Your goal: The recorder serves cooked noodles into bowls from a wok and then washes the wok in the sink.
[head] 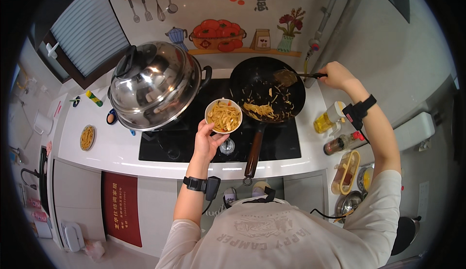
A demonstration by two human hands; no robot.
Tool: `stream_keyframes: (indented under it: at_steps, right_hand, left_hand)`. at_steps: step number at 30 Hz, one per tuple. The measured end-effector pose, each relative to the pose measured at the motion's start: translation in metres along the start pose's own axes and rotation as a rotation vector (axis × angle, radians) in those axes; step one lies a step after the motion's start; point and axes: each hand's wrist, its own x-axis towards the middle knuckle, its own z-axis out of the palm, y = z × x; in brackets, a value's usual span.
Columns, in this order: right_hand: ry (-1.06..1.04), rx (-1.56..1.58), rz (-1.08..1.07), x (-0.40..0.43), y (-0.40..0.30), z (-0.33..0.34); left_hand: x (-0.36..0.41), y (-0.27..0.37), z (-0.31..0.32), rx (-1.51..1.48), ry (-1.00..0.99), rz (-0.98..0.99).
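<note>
My left hand (pixel 208 140) grips a small white bowl (pixel 208 126) from its near left side. Noodle-like strips of food (pixel 222 116) fill the bowl, with bits of red among them. Right of the bowl, a black wok (pixel 251 70) sits on the cooktop with its brown handle (pixel 254 152) towards me. A clump of the same food (pixel 260 110) and scattered scraps lie in the wok. In my right hand (pixel 336 75) is the handle of a spatula (pixel 285 77), whose blade is inside the wok near its far right wall.
A large domed steel steamer pot (pixel 153 87) stands on the left of the black cooktop (pixel 171 149). A plate of food (pixel 87 138) is on the white counter further left. An oil bottle (pixel 324 122), a seasoning jar (pixel 335 145) and a yellow-rimmed container (pixel 346 172) line the right side.
</note>
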Motion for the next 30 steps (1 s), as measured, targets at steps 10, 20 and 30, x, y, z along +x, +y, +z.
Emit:
stream_keyframes:
  at_steps: [10, 20, 30]
  right_hand:
    - [0.212, -0.414, -0.399, -0.019, -0.096, 0.059]
    - [-0.024, 0.072, -0.429, -0.038, -0.052, -0.028]
    - [-0.513, 0.38, 0.384, 0.013, 0.006, -0.05]
  left_hand:
    - [0.001, -0.001, 0.001, 0.009, 0.026, 0.016]
    - [0.003, -0.007, 0.012, -0.012, 0.028, 0.011]
    - [-0.005, 0.0, 0.004, 0.0, 0.06, 0.042]
